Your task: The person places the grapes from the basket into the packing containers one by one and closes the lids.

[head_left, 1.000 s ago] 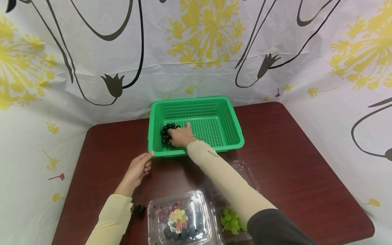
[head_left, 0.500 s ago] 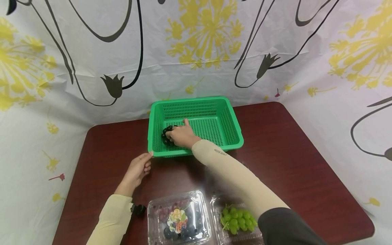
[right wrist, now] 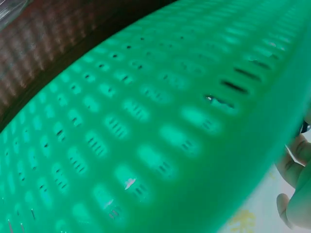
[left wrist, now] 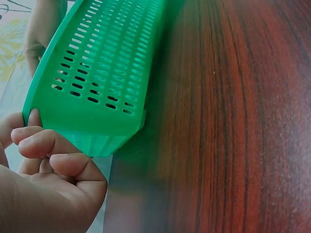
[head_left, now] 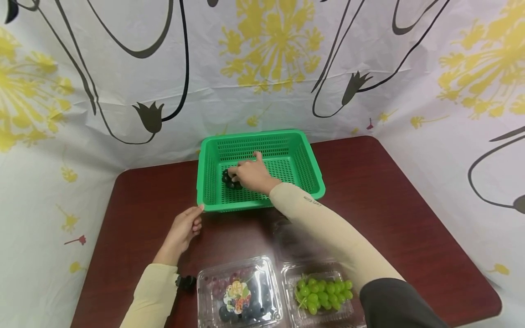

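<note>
A green plastic basket (head_left: 313, 193) with slotted walls stands at the back of the table. My left hand (head_left: 186, 228) pinches its near left corner between thumb and finger; the left wrist view shows the other fingers curled below the rim (left wrist: 30, 92). Inside the basket my right hand (head_left: 252, 175) holds a bunch of black grapes (head_left: 231, 181) over the left part of the floor, thumb pointing up and away. The hand covers part of the bunch. In the right wrist view the slotted wall (right wrist: 146, 126) fills most of the picture, and only a few fingers (right wrist: 291, 170) show.
Near the front edge lies a closed clear box (head_left: 239, 291) of dark and reddish grapes with a fruit sticker. Beside it an open clear box (head_left: 293, 291) holds green grapes (head_left: 321, 294). Its transparent lid (head_left: 283, 234) lies partly under my right arm. A patterned cloth (head_left: 246, 105) hangs behind.
My right hand has shifted to the right inside the basket, and the black grapes have moved with it. The forearm has swung right, uncovering the green grapes. My left hand stays at the corner.
</note>
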Demonstrator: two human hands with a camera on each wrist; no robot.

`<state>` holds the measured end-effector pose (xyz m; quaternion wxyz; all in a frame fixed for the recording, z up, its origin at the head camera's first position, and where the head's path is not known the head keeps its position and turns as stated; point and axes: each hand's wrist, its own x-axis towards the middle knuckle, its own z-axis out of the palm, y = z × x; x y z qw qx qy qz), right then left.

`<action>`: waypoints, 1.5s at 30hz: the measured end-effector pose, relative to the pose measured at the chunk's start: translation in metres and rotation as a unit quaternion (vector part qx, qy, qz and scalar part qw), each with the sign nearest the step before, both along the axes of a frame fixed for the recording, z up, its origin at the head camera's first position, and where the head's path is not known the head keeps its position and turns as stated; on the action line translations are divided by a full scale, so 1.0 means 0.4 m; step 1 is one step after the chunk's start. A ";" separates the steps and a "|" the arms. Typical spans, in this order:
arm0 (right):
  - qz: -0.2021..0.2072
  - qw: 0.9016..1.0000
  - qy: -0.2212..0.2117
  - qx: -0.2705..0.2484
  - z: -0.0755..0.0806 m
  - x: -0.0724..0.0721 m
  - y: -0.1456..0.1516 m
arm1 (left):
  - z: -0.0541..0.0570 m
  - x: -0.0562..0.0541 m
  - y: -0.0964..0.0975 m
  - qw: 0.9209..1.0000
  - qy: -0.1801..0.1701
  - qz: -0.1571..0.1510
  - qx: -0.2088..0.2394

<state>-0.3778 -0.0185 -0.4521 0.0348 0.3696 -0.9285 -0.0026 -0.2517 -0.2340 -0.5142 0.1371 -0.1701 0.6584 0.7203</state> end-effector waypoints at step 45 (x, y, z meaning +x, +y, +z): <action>-0.107 0.955 0.010 -0.275 0.232 0.074 0.308 | -0.002 -0.001 0.000 1.000 0.005 -0.003 -0.004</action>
